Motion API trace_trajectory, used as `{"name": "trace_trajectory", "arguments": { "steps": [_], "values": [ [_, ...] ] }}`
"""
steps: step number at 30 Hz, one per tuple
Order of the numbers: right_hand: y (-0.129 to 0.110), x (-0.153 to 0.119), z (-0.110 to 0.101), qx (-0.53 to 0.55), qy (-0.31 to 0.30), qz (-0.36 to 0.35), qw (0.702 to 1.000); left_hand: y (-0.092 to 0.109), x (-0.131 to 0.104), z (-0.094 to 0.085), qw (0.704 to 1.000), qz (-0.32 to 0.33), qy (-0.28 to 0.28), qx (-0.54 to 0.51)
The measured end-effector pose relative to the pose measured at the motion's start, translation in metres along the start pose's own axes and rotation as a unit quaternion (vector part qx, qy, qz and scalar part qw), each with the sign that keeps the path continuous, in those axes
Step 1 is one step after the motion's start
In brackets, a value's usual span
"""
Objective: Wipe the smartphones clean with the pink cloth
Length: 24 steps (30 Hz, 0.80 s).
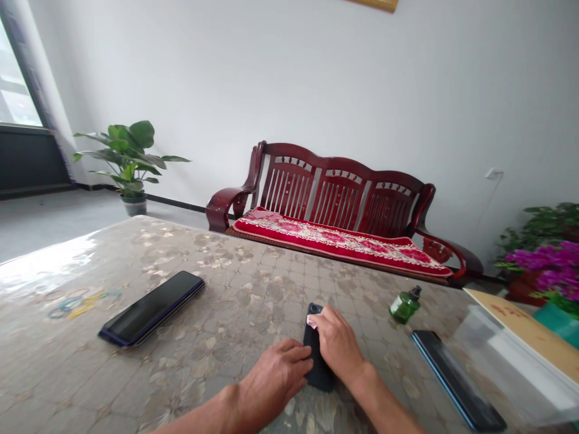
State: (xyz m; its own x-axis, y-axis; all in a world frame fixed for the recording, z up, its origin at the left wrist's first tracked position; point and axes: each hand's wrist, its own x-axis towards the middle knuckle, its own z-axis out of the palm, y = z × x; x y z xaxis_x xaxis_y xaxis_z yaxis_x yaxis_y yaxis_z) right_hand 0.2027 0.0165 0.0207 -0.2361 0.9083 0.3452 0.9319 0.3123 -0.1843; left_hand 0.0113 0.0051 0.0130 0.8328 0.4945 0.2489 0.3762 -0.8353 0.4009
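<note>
A dark smartphone point(321, 375) lies back up on the patterned tablecloth, its camera at the far end. My left hand point(278, 377) holds the phone by its left side, fingers bent over the edge and thumb hidden. Pinched in my right hand point(337, 343) is a small pinkish-white wipe point(312, 319), pressed against the phone's back just below the camera. The right wrist and palm cover part of the phone's right side.
To the left lie another phone point(154, 307) and several coloured rubber bands point(75, 304). On the right are a green pump bottle point(404, 305), a blue-edged phone point(456, 377) and a clear plastic box point(511, 361). Beyond the table point(217, 289) stands a wooden bench point(335, 181).
</note>
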Motion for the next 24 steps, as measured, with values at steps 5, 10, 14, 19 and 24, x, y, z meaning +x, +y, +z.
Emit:
{"name": "trace_trajectory", "arguments": {
  "steps": [5,10,14,19,24],
  "values": [
    [-0.006,-0.015,-0.004,0.033,-0.013,-0.032,0.999,-0.002,0.001,0.004,1.000,0.002,0.010,-0.002],
    [-0.006,-0.019,-0.004,0.034,-0.013,-0.034,0.999,-0.002,0.001,0.004,1.000,0.008,0.015,-0.003],
    [-0.006,-0.001,0.002,0.005,0.005,-0.002,1.000,-0.002,-0.001,0.003,1.000,0.003,0.017,-0.006],
    [-0.008,-0.005,0.001,0.024,-0.001,-0.015,1.000,-0.001,-0.001,0.001,1.000,0.004,0.006,-0.006],
    [-0.002,-0.036,-0.007,0.067,-0.013,-0.062,0.996,-0.001,0.000,0.003,1.000,-0.001,0.015,-0.007]
  ]
}}
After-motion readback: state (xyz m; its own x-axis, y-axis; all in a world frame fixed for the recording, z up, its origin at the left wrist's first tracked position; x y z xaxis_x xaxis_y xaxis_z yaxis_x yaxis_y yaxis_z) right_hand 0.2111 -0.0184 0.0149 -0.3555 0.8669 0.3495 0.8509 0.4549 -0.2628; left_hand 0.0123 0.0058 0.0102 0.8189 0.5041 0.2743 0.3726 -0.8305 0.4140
